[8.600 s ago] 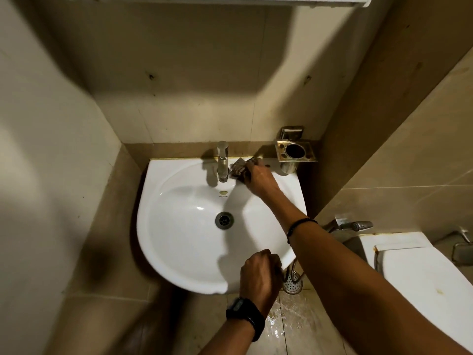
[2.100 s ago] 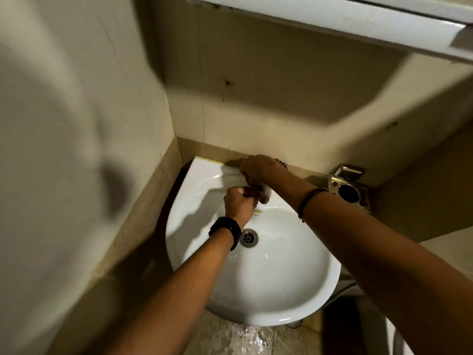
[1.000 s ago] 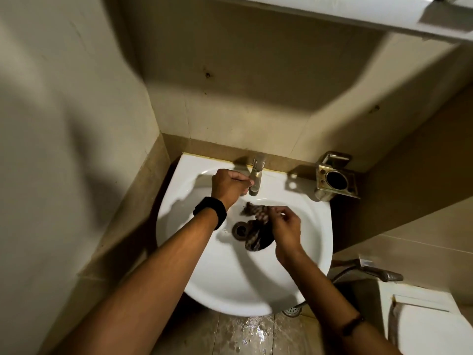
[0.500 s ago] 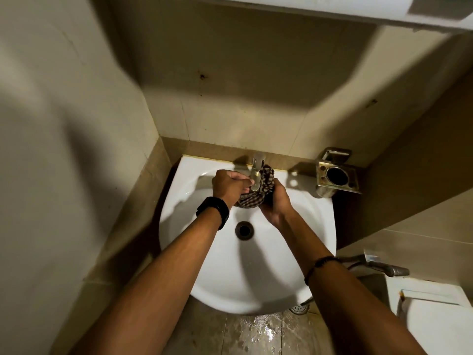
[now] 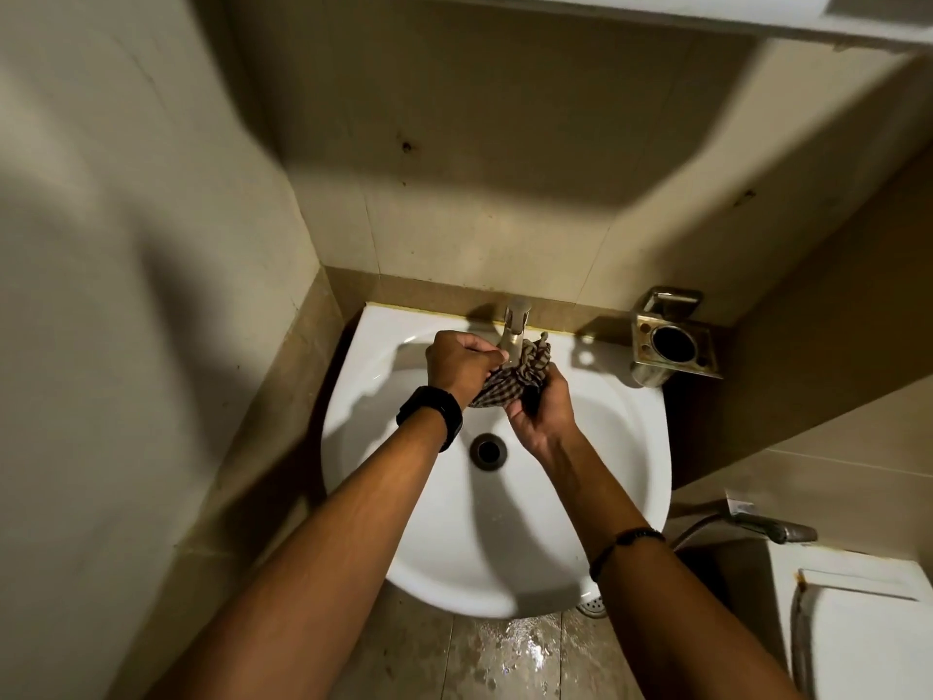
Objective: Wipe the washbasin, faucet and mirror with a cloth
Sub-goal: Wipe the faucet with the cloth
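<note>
A white washbasin (image 5: 595, 477) is fixed in the corner, with a metal faucet (image 5: 516, 320) at its back rim and a drain (image 5: 487, 450) in the bowl. A dark checked cloth (image 5: 510, 384) is bunched just below the faucet spout. My left hand (image 5: 457, 363), a black watch on its wrist, grips the cloth's left side beside the faucet. My right hand (image 5: 542, 411) grips the cloth from below and right. The mirror is not visible; only a white ledge (image 5: 757, 15) runs along the top.
A metal holder (image 5: 674, 341) is mounted on the wall right of the basin. A spray hose handle (image 5: 772, 528) and a white toilet (image 5: 868, 639) are at lower right. The floor (image 5: 510, 659) under the basin is wet. A tiled wall stands close on the left.
A second ago my right hand held the cloth over the drain. It has lifted it to the faucet, where both hands now hold it; little has changed in the last half second.
</note>
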